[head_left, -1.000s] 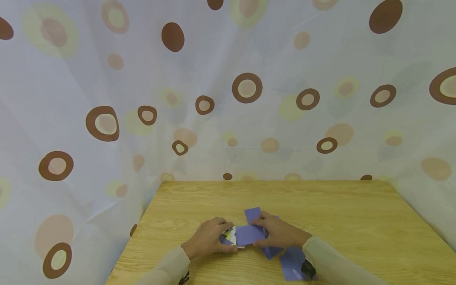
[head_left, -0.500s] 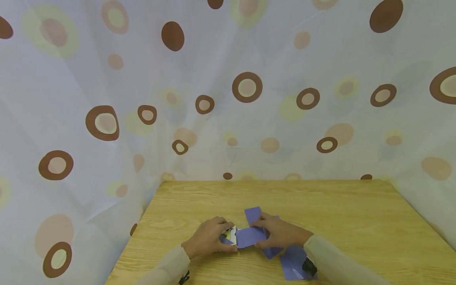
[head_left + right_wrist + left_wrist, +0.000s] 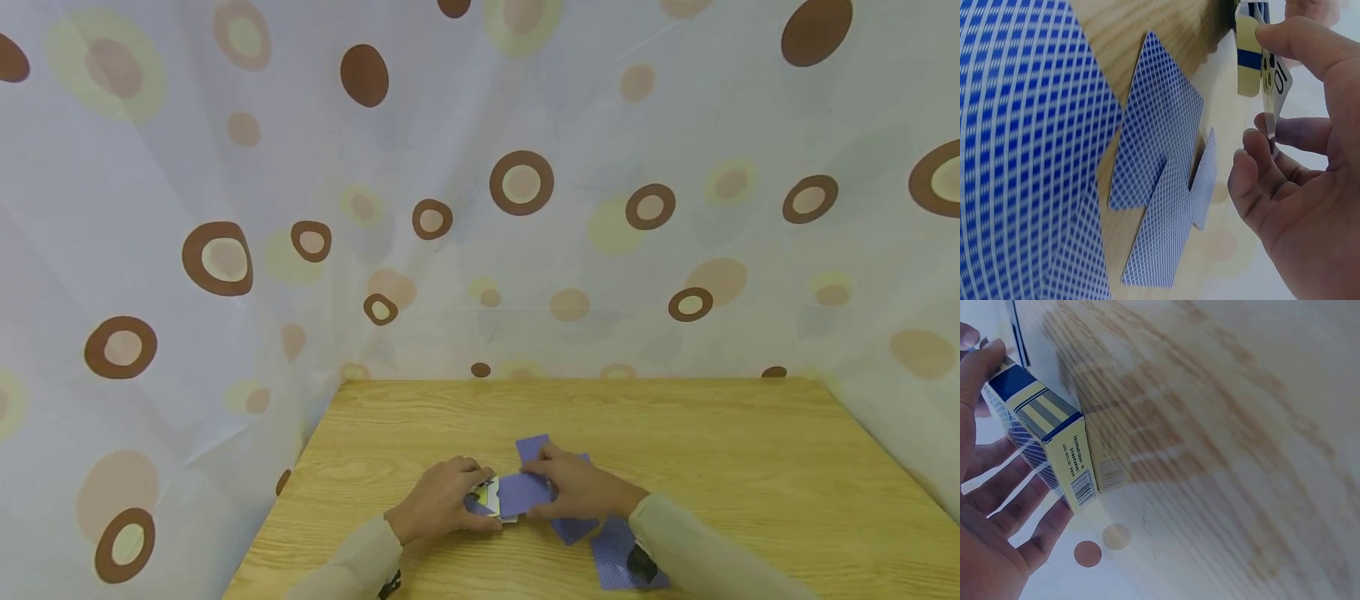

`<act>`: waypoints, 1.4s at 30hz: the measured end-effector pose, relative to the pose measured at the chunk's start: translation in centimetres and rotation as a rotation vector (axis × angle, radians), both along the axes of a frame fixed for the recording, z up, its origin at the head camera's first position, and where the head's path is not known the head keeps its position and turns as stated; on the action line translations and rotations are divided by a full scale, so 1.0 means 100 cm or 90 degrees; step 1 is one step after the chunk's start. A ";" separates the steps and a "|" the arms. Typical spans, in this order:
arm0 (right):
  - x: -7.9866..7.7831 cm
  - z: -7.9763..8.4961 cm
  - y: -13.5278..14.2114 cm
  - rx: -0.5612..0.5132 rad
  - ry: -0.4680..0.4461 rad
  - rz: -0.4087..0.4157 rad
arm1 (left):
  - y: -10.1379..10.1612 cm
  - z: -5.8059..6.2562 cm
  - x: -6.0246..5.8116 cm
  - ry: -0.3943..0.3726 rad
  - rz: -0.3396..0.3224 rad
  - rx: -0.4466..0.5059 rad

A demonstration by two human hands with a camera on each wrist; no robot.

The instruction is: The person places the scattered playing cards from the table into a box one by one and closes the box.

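My left hand grips a small card box, printed in cream and dark blue with a barcode on one end. Facing it, my right hand pinches playing cards by their edges, blue backs up. These cards lie at the open end of the box; how far they reach inside is hidden. A cream flap with a blue band stands beside the right thumb in the right wrist view. Several loose playing cards, face down with blue checked backs, are spread under and beside the right hand.
The wooden table carries everything. A spotted curtain hangs behind it and along its sides. One loose card lies near the front by the right sleeve, another card beyond the right fingers.
My right hand has shifted slightly left with the cards, closer to the box. The left hand and the box stay in place. The loose cards have not moved noticeably.
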State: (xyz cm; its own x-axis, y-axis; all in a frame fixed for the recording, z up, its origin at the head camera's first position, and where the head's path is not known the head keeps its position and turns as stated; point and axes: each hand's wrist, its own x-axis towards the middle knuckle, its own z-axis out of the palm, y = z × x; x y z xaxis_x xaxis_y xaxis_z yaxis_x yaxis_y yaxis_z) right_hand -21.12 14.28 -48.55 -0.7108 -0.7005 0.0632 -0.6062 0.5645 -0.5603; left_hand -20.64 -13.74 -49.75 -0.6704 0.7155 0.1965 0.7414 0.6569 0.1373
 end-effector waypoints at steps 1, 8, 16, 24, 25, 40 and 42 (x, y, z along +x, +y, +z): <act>0.000 -0.001 -0.002 -0.001 0.003 -0.002 | 0.000 0.000 0.000 0.000 0.001 -0.002; 0.003 0.001 -0.012 0.002 0.029 -0.005 | 0.000 0.001 0.001 -0.006 0.001 0.001; 0.005 -0.002 -0.023 -0.004 0.025 0.000 | 0.001 -0.001 0.001 -0.006 0.000 0.002; 0.007 -0.006 -0.031 -0.018 0.006 -0.005 | 0.002 -0.001 0.002 -0.004 -0.010 0.015; 0.007 -0.006 -0.031 -0.016 0.007 -0.007 | 0.002 -0.001 0.002 -0.004 -0.010 0.015; 0.008 -0.007 -0.005 -0.034 -0.033 -0.004 | 0.003 0.000 0.001 -0.003 0.006 0.007; 0.008 -0.007 -0.003 -0.039 -0.041 -0.006 | 0.003 0.000 0.001 -0.004 0.008 0.005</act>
